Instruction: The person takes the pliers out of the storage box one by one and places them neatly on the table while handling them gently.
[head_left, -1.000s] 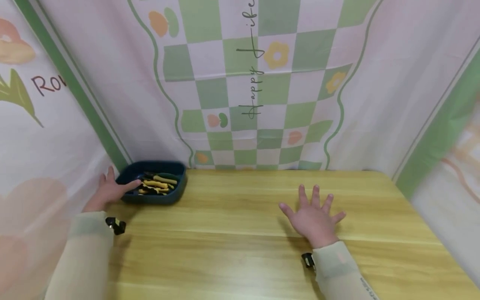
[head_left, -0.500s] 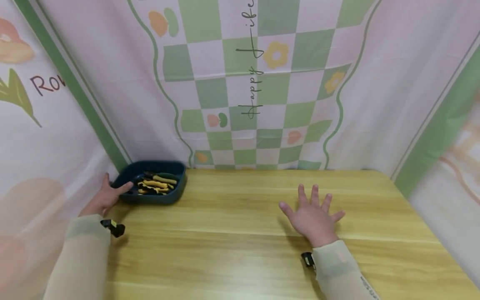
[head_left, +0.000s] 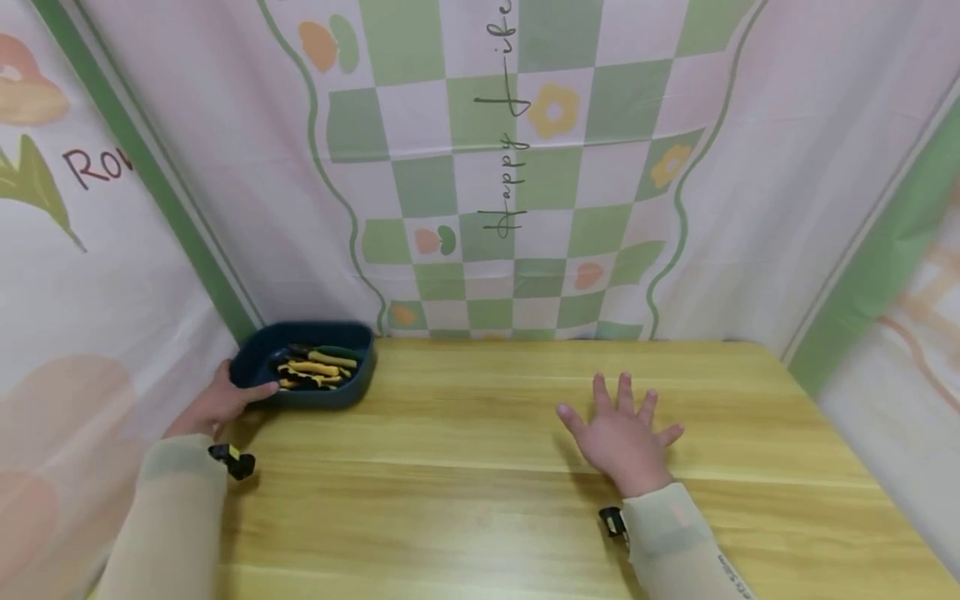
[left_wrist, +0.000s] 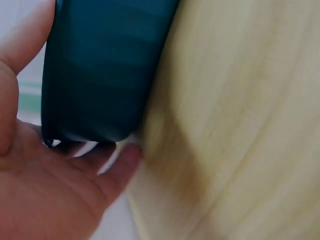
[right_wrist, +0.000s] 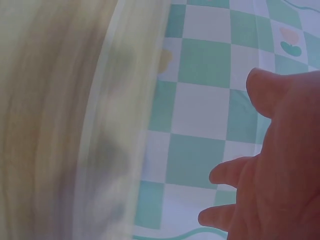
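A dark blue plastic bin (head_left: 318, 400) stands at the far left of the wooden table. Inside it lie several yellow and black pieces (head_left: 313, 367), their kind too small to tell. My left hand (head_left: 217, 402) holds the bin's left end, thumb along the near rim. In the left wrist view the hand (left_wrist: 52, 187) has its fingers bent around the corner of the bin (left_wrist: 102, 75); some fingertips are hidden behind it. My right hand (head_left: 624, 442) is spread over the right half of the table, touching no object. The right wrist view shows this hand (right_wrist: 282, 165) with fingers apart.
The wooden table (head_left: 465, 475) reaches a checkered cloth (head_left: 487, 179) hanging at its back edge. Another printed cloth (head_left: 97, 333) hangs close on the left, beside the bin. A cloth (head_left: 900, 333) also hangs on the right.
My left hand first drew back a little from the bin, then came in and took hold of its left end. The right hand has barely moved.
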